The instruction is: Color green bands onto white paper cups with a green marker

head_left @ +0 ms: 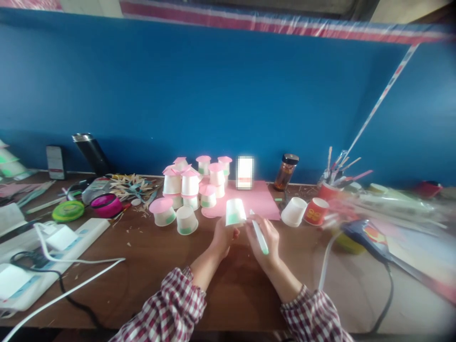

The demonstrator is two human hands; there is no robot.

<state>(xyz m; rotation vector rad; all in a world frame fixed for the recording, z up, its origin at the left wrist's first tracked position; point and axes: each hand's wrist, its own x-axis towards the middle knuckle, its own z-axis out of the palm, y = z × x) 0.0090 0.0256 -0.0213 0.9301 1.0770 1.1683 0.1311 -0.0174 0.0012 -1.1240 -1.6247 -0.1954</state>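
My left hand (223, 236) is closed round a small white paper cup (235, 212) with a green band, held upside down over the near edge of a pink paper sheet (257, 199). My right hand (268, 239) grips a white pen-like tool with a green tip (260, 235), its point toward the cup. Behind stands a pile of white cups with pink paper tops (194, 183). A single plain cup (186, 220) sits left of my hand.
A white cup (293, 212) and a red cup (316, 211) stand right of the sheet, with an amber jar (285, 172) and a brush holder (329, 188) behind. Tape rolls (106, 205), a power strip (53, 251) with cables and a glue gun (363, 232) lie around.
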